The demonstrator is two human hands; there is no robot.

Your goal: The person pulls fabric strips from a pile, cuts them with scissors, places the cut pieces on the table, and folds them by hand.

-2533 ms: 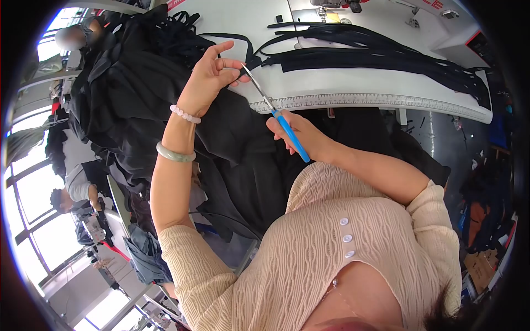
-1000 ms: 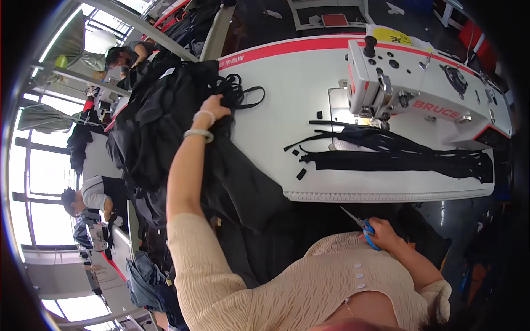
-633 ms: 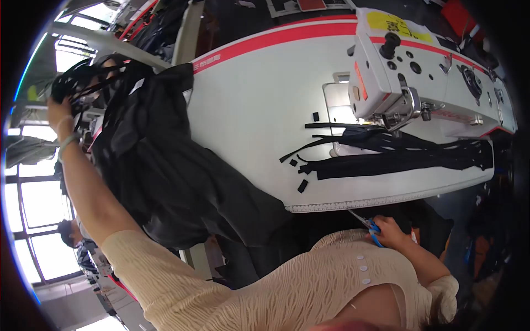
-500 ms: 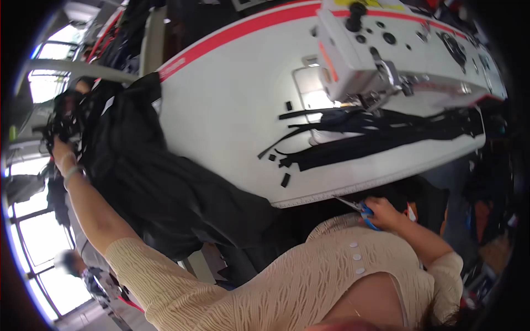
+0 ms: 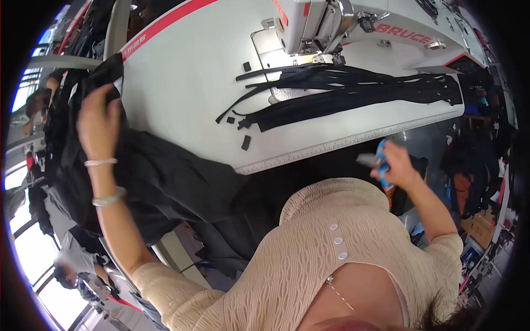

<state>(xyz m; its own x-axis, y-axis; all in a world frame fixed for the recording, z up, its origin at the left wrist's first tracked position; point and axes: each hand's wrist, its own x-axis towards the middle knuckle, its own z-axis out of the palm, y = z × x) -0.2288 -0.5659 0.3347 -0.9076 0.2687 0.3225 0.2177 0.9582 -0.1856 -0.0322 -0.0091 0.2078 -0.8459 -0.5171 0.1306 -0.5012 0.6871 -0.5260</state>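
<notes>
With blue handles in its grip, my right hand is closed around a pair of scissors, whose blades are blurred and point left near the table's front edge. Over on the left, my left hand is above black fabric, smeared by motion, thumb apart from the fingers and nothing visible in it. This fabric drapes off the table's left end and down across the lap. Long black strips lie in a bundle on the white table, under the sewing machine's head.
Small black scraps lie left of the strips. A ruler scale runs along the table's front edge. Other people are in the left background. A cardboard box stands at the lower right.
My left hand has come back from dark items at the far left to above the black fabric. My right hand, still holding the scissors, has risen in view. The view has shifted.
</notes>
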